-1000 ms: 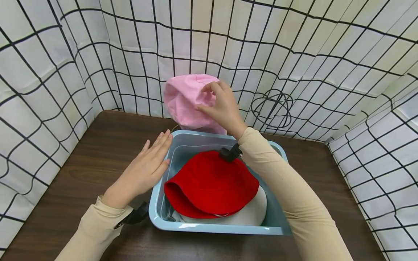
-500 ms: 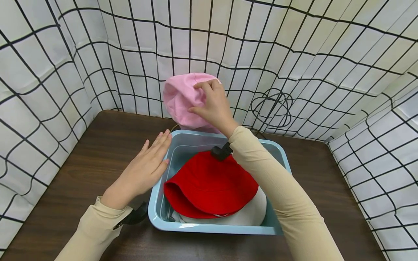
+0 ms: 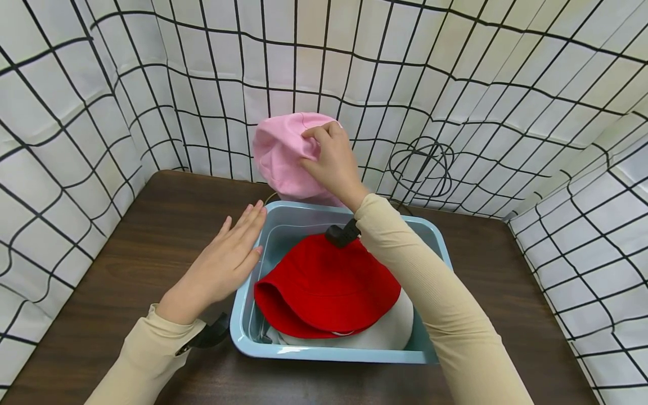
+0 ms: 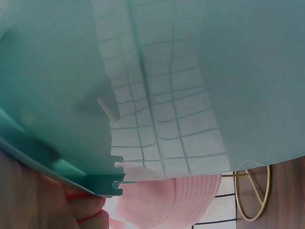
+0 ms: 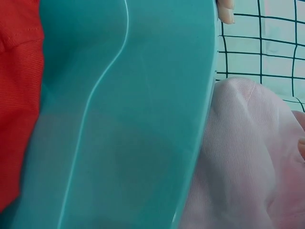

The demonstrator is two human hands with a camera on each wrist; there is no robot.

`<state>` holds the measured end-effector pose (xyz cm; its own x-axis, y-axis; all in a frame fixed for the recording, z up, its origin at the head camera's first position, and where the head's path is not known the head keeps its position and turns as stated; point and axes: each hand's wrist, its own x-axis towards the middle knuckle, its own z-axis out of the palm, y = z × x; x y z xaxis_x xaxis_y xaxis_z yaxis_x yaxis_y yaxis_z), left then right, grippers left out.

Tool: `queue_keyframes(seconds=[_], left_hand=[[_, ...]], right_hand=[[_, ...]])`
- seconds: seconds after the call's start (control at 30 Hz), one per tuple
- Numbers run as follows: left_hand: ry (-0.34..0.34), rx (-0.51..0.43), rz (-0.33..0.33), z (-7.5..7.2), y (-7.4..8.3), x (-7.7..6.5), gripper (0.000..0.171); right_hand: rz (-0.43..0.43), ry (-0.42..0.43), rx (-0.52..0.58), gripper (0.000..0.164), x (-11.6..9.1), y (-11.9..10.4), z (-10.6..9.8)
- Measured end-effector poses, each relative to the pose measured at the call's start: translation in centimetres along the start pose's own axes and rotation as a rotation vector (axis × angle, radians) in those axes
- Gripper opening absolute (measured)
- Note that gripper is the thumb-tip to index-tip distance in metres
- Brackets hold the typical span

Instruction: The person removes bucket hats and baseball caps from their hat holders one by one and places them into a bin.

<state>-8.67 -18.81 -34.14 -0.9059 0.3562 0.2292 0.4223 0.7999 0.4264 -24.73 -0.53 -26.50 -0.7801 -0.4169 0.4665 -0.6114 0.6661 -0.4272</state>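
Note:
In the head view, a pink bucket hat (image 3: 280, 154) stands behind a light blue plastic basin (image 3: 283, 351). My right hand (image 3: 334, 163) reaches over the basin and pinches the hat's fabric between thumb and curled fingers. At the right edge of the right wrist view, fingertips (image 5: 301, 148) meet the pink cloth. My left hand (image 3: 223, 267) lies with straight fingers along the basin's left rim. Inside the basin, a red bucket hat (image 3: 329, 281) rests on top of a white hat (image 3: 390, 326), which it mostly covers.
A gold wire ring (image 4: 252, 191) shows on the table beside the pink hat. Black cable (image 3: 422, 169) hangs coiled at the back wall. White curtain with a black grid (image 3: 202, 73) encloses the dark wooden table (image 3: 121, 270) on three sides.
My right hand has shifted slightly left over the pink hat, and its thumb has drawn in toward the fingers on the fabric. The left hand and basin have stayed put.

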Motion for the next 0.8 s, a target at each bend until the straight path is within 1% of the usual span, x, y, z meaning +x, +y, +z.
queue_keyframes(seconds=[0.13,0.23,0.37,0.63,0.8], left_hand=[[0.008,0.000,0.006,0.08,-0.04,-0.02,0.064],[0.009,-0.003,0.007,0.06,-0.05,-0.02,0.064],[0.008,-0.003,0.008,-0.04,0.00,-0.01,0.064],[0.011,-0.005,0.010,-0.03,0.02,0.03,0.064],[0.012,-0.009,0.011,-0.05,0.02,0.01,0.064]], right_hand=[[-0.018,0.020,-0.004,0.023,0.10,0.13,0.00],[-0.026,0.033,-0.007,0.018,0.15,0.20,-0.02],[-0.023,0.043,0.006,0.016,0.20,0.20,-0.05],[0.006,0.059,0.072,0.011,0.38,0.20,-0.29],[0.030,0.097,0.129,0.013,0.37,0.14,-0.58]])
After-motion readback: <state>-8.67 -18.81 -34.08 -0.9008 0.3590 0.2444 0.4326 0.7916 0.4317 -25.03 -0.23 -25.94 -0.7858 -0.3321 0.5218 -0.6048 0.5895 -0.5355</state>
